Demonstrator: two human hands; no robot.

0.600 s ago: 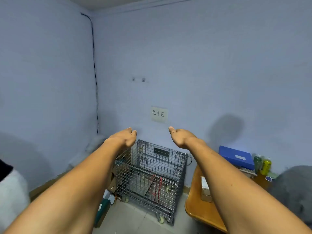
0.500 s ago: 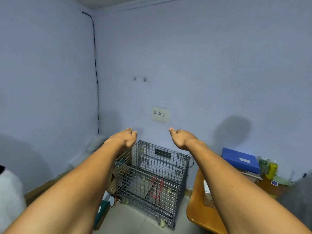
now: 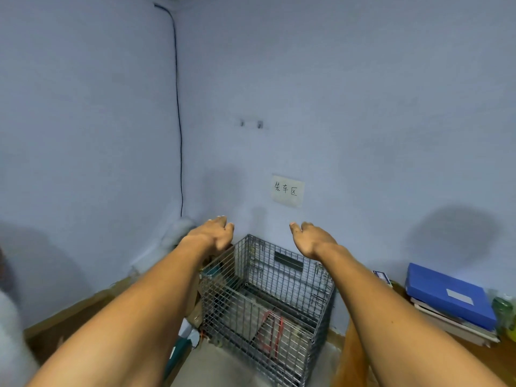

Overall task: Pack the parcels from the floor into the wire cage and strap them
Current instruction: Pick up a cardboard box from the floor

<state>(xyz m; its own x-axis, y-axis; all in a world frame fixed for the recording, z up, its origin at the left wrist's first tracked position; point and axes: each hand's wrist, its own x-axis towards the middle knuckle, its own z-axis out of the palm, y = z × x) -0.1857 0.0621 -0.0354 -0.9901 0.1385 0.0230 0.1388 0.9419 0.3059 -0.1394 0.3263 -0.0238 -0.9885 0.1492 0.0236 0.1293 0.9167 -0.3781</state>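
Note:
A grey wire cage (image 3: 268, 305) stands on the floor against the far wall, its top open. A red strap (image 3: 272, 332) lies inside it near the front. Both my arms reach forward above the cage. My left hand (image 3: 213, 233) hovers over the cage's left rim, fingers curled loosely, holding nothing. Over the back right part of the cage, my right hand (image 3: 310, 237) is open and empty as well. Cardboard and teal parcels (image 3: 195, 311) sit on the floor to the left of the cage, mostly hidden by my left arm.
A wooden table (image 3: 351, 356) edge lies right of the cage, with a blue box (image 3: 449, 294) on stacked books and green bottles (image 3: 505, 311) at far right. A paper sign (image 3: 287, 190) hangs on the wall. A black cable (image 3: 178, 113) runs down the corner.
The view has shifted right and slightly closer to the cage. Both hands stay stretched out, empty, in about the same pose.

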